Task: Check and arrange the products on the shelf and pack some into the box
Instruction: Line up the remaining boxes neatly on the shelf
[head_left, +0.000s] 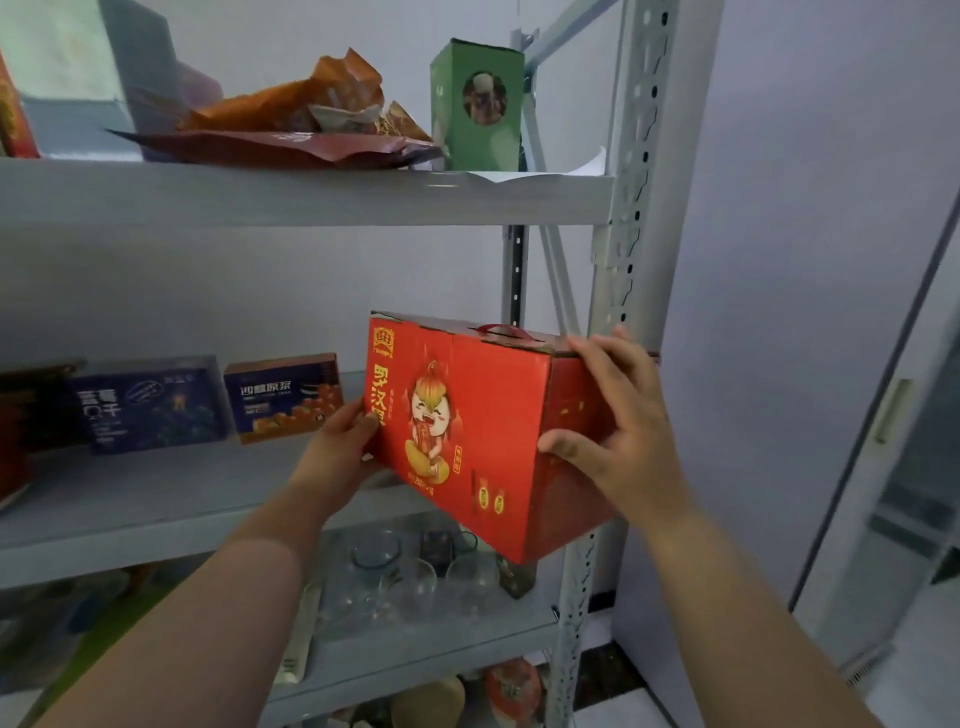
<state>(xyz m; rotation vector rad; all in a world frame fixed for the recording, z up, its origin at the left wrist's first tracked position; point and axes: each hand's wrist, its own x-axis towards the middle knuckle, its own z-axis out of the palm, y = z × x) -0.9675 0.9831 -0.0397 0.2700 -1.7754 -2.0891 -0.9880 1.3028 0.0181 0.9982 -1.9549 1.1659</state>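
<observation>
Carton: a red carton (467, 431) with a cartoon figure and a red carry handle on top was held at the right end of the middle shelf (156, 499), tilted, its lower right corner hanging out past the shelf's front edge; whether it touched the shelf could not be told.
Left hand: the left hand (343, 441) gripped the carton's lower left edge, thumb on the printed front, fingers hidden behind.
Right hand: the right hand (618, 415) clasped the carton's right end, fingers (597, 353) spread up to the top edge, thumb at the front corner.
Same shelf: a blue box (150, 405) and a purple-and-orange box (283, 397) stood left of the carton, well apart from it.
Top shelf: a green box (478, 104) stood upright beside crumpled orange wrappers (311, 109).
Lower shelf: clear glass jars (415, 577) sat below the carton.
</observation>
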